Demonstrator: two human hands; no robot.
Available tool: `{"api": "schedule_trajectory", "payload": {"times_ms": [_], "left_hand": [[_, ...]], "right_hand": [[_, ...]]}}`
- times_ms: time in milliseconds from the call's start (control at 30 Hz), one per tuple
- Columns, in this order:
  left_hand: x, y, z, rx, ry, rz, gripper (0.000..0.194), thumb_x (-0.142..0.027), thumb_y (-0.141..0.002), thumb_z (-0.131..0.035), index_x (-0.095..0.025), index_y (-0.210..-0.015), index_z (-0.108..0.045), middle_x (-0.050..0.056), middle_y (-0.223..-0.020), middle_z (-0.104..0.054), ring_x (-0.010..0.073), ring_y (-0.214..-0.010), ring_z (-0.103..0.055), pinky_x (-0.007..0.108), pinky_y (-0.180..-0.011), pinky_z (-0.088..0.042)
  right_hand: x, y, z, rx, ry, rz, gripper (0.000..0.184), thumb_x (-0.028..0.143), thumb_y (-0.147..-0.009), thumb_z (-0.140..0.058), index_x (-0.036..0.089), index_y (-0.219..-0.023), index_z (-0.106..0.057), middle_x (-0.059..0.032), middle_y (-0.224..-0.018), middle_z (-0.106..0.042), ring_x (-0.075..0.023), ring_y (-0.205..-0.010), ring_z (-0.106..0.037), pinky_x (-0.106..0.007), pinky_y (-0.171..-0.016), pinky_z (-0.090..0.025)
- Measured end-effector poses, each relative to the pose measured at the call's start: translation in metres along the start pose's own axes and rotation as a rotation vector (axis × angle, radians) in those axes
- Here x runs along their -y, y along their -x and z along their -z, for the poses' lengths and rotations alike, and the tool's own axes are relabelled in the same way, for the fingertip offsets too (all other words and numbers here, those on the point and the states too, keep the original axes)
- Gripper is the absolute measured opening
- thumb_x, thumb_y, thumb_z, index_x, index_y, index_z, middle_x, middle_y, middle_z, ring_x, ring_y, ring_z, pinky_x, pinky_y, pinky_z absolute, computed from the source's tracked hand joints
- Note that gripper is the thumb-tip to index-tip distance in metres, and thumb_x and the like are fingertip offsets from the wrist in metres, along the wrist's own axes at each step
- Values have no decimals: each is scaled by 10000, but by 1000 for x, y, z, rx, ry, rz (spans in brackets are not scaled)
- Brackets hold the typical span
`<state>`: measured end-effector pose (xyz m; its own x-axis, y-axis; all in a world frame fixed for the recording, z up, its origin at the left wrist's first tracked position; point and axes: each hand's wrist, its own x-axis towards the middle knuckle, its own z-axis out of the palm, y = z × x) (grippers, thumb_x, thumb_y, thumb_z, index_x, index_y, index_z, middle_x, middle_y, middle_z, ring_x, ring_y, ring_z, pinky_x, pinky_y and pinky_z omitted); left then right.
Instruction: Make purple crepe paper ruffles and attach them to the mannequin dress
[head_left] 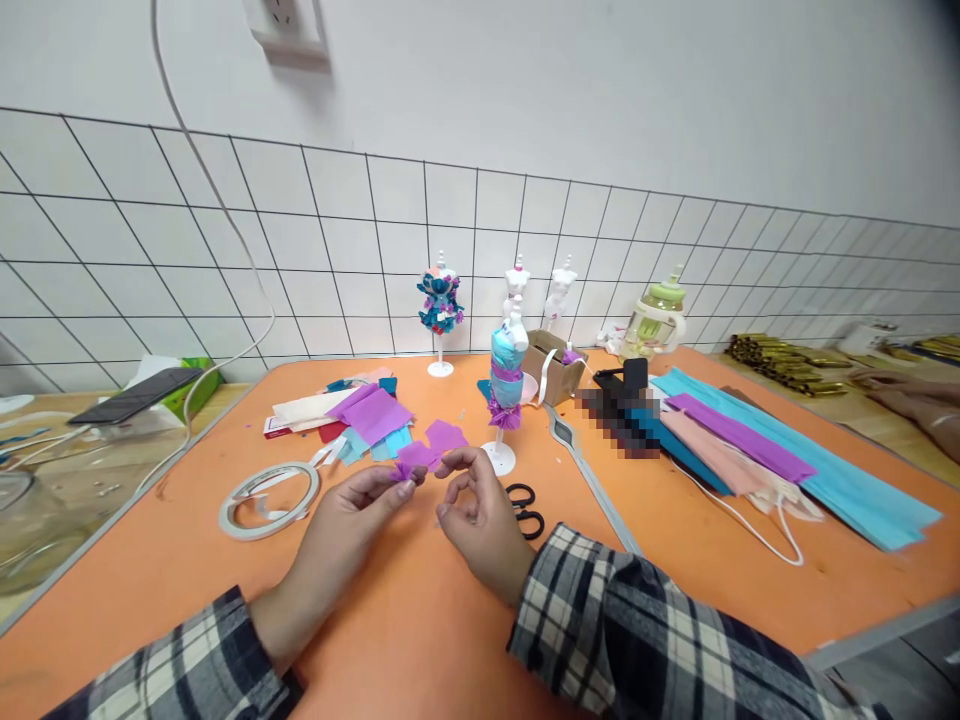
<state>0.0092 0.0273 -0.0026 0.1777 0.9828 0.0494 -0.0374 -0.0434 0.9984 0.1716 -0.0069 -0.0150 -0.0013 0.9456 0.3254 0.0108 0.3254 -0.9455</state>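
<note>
Between thumb and fingertips my left hand (360, 510) pinches a small gathered piece of purple crepe paper (403, 470). Close beside it on the right, my right hand (480, 515) is curled with thumb and forefinger apart, and I see nothing clearly held in it. Cut purple paper pieces (445, 437) lie just beyond the fingertips. Behind my right hand stands a small mannequin (507, 365) wrapped in light blue and purple paper, on a white base. Black-handled scissors (531, 522) are partly hidden by that hand. A roll of tape (238, 527) lies left of my left hand.
Folded crepe paper strips (810, 450) spread over the right side of the orange table (390, 640). At the back are a decorated mannequin (441, 300), plain white mannequins (559, 288), a cardboard box (555, 378) and a bottle (654, 320). Another person's hand (919, 375) shows far right.
</note>
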Motion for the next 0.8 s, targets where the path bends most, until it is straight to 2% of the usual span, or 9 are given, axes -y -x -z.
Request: {"api": "schedule_trajectory", "payload": {"times_ms": [67, 133, 167, 233, 300, 400, 500, 667, 800], "left_hand": [[-5, 0, 2, -16, -257, -69, 190, -377, -646, -815, -221, -745, -767, 61, -835, -779, 267, -854, -697, 332, -811, -528], [-8, 1, 3, 27, -458, -129, 98, -318, -642, -793, -245, -704, -773, 44, -786, -779, 270, -797, -700, 335, -782, -528], [-9, 1, 3, 53, -520, -161, 62, -291, -644, -779, -259, -697, -777, 36, -787, -783, 270, -793, -703, 333, -782, -528], [-9, 2, 4, 101, -588, -226, 62, -263, -651, -761, -282, -703, -789, 29, -811, -790, 276, -822, -704, 333, -800, -528], [-8, 2, 4, 117, -611, -289, 70, -275, -649, -765, -296, -707, -796, 33, -826, -793, 288, -868, -698, 346, -845, -523], [-5, -1, 6, 111, -623, -345, 81, -308, -653, -782, -307, -732, -800, 29, -858, -798, 304, -975, -681, 399, -1019, -440], [-1, -4, 9, 128, -635, -323, 89, -341, -679, -782, -315, -764, -795, 9, -856, -799, 299, -999, -687, 433, -1126, -328], [0, -4, 9, 191, -685, -207, 135, -389, -739, -735, -267, -782, -776, 44, -859, -785, 300, -937, -702, 407, -984, -470], [-4, -2, 8, 191, -577, -238, 369, -369, -686, -794, -286, -1044, -760, 75, -1225, -704, 336, -1199, -583, 417, -1051, -419]], "right_hand": [[0, -1, 8, 87, 83, 43, 483, 215, -765, -635, 250, -1235, -528, -60, -1145, -556, -144, -821, -508, -187, -500, -419], [-1, -3, 13, 151, 167, 89, 605, 257, -724, -735, 269, -1294, -532, -59, -1165, -576, -152, -840, -513, -198, -531, -436], [-2, -4, 15, 161, 204, 110, 612, 256, -700, -772, 269, -1274, -560, -52, -1136, -598, -150, -828, -523, -209, -559, -451], [-4, -6, 16, 162, 248, 146, 457, 235, -702, -785, 249, -1139, -655, -29, -1009, -640, -136, -769, -546, -235, -624, -478], [-5, -8, 15, 164, 246, 149, 283, 228, -734, -765, 232, -1011, -706, -17, -928, -655, -130, -737, -572, -252, -664, -497], [-7, -10, 14, 153, 194, 118, 218, 205, -739, -750, 222, -955, -723, -21, -935, -681, -132, -742, -612, -257, -682, -519], [-11, -12, 14, 145, 150, 66, 133, 134, -751, -690, 205, -857, -729, -15, -859, -714, -138, -749, -640, -265, -720, -526], [-17, -14, 16, 150, 78, -19, 81, 141, -750, -671, 186, -803, -714, -13, -802, -722, -154, -760, -662, -265, -697, -528], [-16, -14, 18, 125, 167, -6, 83, 151, -764, -673, 195, -814, -723, -11, -818, -712, -154, -780, -655, -261, -702, -515]]}}
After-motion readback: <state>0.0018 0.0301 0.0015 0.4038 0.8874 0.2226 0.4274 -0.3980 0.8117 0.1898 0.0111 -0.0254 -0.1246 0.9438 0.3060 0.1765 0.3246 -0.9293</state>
